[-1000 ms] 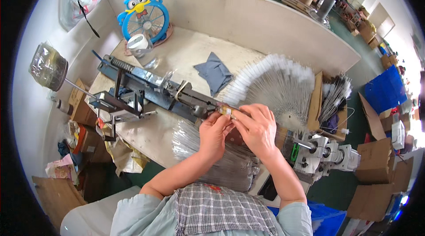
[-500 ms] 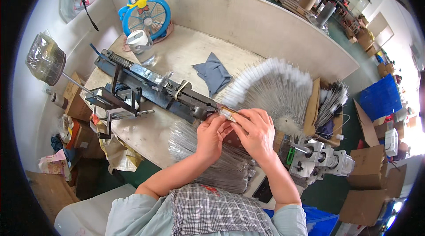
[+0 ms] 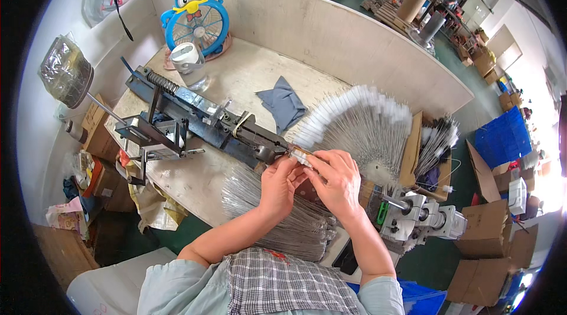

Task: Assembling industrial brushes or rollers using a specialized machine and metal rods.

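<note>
The right hand (image 3: 338, 180) has its thumb and pointing finger nearly shut, with only a thin gap between the tips; in that gap sits a small pale piece (image 3: 300, 155), and the fingertips press on it; the other fingers of this hand are bent and close together; the left hand (image 3: 277, 186) is just beside it, with its thumb and fingers curled in and their tips close together near the lower side of the piece; the tips are too small to tell if they hold it or only touch it

The small pale piece is at the near end of a long dark machine (image 3: 204, 115), just past a round dark knob (image 3: 264, 153); a tan band (image 3: 241, 124) goes around the machine; the machine lies slanted on a pale table (image 3: 248, 58); under the arms is a big bunch of thin grey wires (image 3: 295, 220); past the right hand, more wires with white tips (image 3: 360, 123) spread out like a fan; a grey cloth (image 3: 282, 104) lies between those and the machine; a blue fan (image 3: 196, 25) stands at the back, with a clear cup (image 3: 188, 64) in front of it
</note>
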`<state>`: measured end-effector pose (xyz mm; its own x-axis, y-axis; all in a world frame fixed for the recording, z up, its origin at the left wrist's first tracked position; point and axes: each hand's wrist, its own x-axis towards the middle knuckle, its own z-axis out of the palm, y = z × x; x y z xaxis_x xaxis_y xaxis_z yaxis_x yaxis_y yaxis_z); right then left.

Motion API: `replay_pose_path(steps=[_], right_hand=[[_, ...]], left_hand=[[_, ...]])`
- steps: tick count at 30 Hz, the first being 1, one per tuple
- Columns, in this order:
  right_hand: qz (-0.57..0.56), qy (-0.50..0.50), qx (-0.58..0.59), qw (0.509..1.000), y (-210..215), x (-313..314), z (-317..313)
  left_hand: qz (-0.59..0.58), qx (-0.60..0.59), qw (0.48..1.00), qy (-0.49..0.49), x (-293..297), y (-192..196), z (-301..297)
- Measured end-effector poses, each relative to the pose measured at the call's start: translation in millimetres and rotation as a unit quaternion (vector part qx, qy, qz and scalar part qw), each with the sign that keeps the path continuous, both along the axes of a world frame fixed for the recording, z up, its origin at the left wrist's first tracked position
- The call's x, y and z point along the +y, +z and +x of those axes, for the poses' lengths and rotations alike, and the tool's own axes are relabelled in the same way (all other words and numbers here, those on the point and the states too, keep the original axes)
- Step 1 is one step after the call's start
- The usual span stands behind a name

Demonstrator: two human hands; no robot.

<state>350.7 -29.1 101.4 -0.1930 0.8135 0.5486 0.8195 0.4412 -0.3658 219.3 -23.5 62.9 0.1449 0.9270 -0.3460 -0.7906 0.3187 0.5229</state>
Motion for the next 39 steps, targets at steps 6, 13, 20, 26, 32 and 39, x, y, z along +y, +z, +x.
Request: replay_pose_path(steps=[6,13,20,26,32,39], right_hand=[[-0.014,-0.022,0.034,0.999,2.9,2.0,-9.4],[0.003,-0.05,0.013,0.999,4.7,0.8,-8.9],[-0.04,-0.05,-0.053,0.997,7.3,-15.4,6.4],[-0.032,-0.041,-0.029,0.998,10.6,-19.0,16.5],[-0.024,-0.03,0.038,0.999,18.1,-36.8,23.8],[-0.343,0.026,-0.017,0.939,-50.8,-84.2,45.7]], left_hand=[[-0.004,-0.007,1.0,-0.006,2.7,-4.8,0.1],[0.006,0.011,1.0,-0.013,3.0,-2.2,0.6],[-0.008,0.013,0.999,-0.034,-4.5,7.1,-9.6],[0.016,0.07,0.993,-0.089,-5.4,18.0,-7.0],[0.013,0.17,0.976,-0.135,-15.0,7.1,-14.1],[-0.009,0.292,0.954,0.059,-12.0,-40.3,-126.9]])
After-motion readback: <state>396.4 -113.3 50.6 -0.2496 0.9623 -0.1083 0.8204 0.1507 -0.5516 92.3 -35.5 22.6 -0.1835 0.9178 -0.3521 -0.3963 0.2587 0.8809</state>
